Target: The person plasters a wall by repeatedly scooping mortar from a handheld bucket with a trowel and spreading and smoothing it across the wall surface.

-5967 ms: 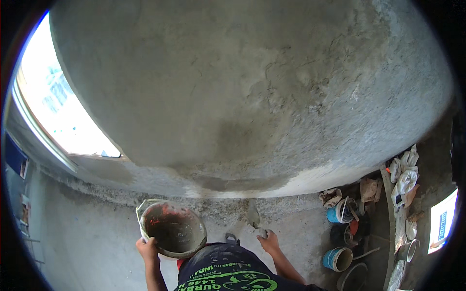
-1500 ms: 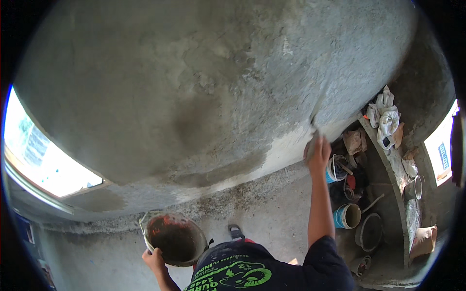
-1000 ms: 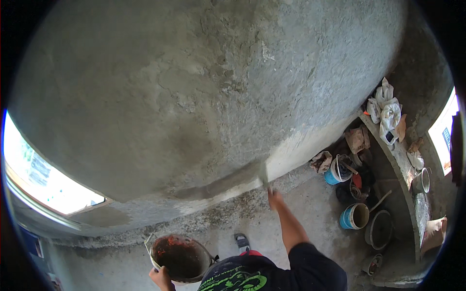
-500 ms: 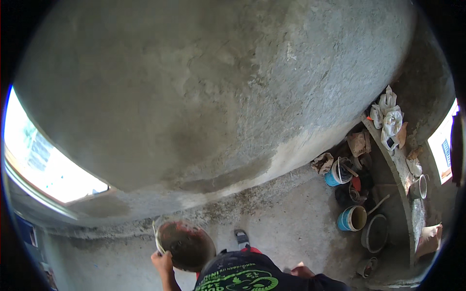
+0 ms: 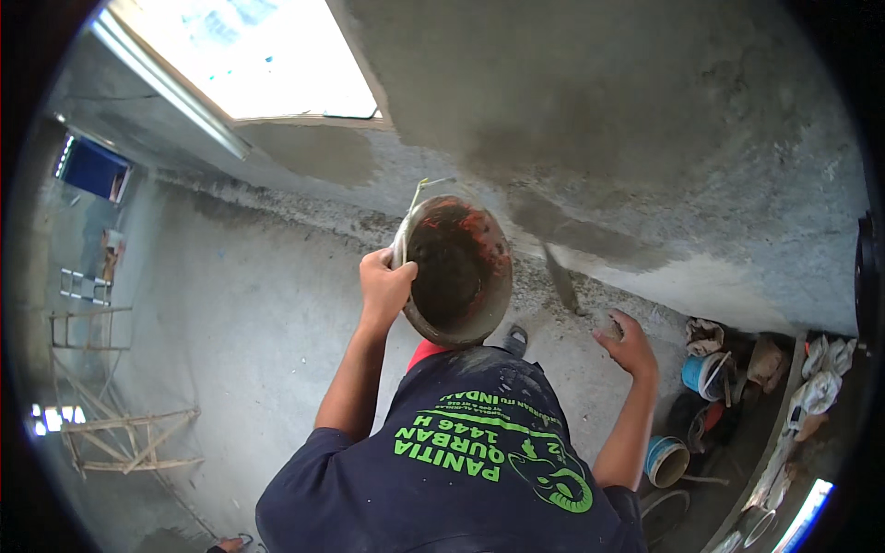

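Fingers of my left hand (image 5: 383, 284) curl tightly over the bucket (image 5: 496, 295)'s rim. Right of the bucket, my right hand (image 5: 629, 343)'s fingers close round the trowel (image 5: 559, 281)'s handle. Beyond the bucket, on the wall (image 5: 701, 166), I judge the dark damp band (image 5: 595, 234) coated; farther right, the pale strip (image 5: 719, 282) looks uncoated.

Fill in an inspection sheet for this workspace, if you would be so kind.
Surface: grey floor, gritty along the foot of the wall.
Job's things: grey bucket, reddish patches inside; trowel, blade toward the wall.
Clutter: two blue-sided buckets and white bags, at right.
Hands: left hand holds the grey bucket's rim; right hand holds the trowel's handle.
Cables: nothing seen for certain.
Surroundings: bright window, upper left; wooden frame, left.
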Action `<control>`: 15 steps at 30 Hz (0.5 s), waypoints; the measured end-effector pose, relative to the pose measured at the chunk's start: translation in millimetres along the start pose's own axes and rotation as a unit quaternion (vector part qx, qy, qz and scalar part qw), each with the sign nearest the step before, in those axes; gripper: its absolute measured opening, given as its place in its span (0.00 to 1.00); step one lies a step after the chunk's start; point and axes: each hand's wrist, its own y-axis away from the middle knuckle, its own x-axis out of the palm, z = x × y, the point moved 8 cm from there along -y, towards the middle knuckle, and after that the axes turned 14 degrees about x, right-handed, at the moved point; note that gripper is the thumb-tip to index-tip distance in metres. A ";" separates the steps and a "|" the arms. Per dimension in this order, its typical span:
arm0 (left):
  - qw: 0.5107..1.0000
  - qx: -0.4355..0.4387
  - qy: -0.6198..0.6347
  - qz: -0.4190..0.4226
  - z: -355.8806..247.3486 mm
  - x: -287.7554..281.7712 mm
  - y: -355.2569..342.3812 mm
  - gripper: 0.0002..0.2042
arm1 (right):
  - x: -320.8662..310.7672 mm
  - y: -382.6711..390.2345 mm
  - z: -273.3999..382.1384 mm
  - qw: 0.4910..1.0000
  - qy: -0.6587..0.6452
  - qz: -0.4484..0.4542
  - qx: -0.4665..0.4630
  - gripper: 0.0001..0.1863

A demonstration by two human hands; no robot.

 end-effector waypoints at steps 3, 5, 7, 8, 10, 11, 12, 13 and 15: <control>1.000 0.026 -0.014 0.008 -10.2 -13.3 -14.2 0.06 | 1.6 10.3 97.7 0.994 0.035 0.105 -0.025 0.30; 0.997 0.059 -0.042 -0.004 -18.2 -23.1 -18.6 0.07 | 7.6 7.8 145.9 0.987 0.099 0.106 -0.073 0.28; 0.995 0.092 -0.049 0.008 -25.9 -29.2 -23.2 0.08 | 20.6 -0.3 183.2 0.974 0.161 0.103 -0.122 0.25; 0.993 0.096 -0.061 0.012 -28.7 -33.9 -23.6 0.08 | 27.3 -5.4 199.7 0.963 0.204 0.088 -0.156 0.24; 0.992 0.097 -0.077 0.012 -32.4 -43.5 -26.3 0.08 | 42.3 -12.9 227.3 0.937 0.278 0.033 -0.208 0.21; 0.992 0.102 -0.077 0.020 -34.6 -45.6 -27.8 0.09 | 53.5 -15.4 237.8 0.937 0.275 0.038 -0.214 0.21; 0.991 0.105 -0.082 0.013 -36.5 -48.6 -28.2 0.09 | 62.7 -17.5 247.3 0.935 0.280 0.022 -0.216 0.21; 0.993 0.097 -0.070 0.011 -35.9 -51.2 -28.2 0.09 | 70.5 -19.3 255.1 0.933 0.294 -0.003 -0.205 0.22; 0.995 0.086 -0.059 0.007 -35.7 -56.9 -27.5 0.09 | 94.5 -8.6 267.8 0.922 0.308 0.030 -0.232 0.21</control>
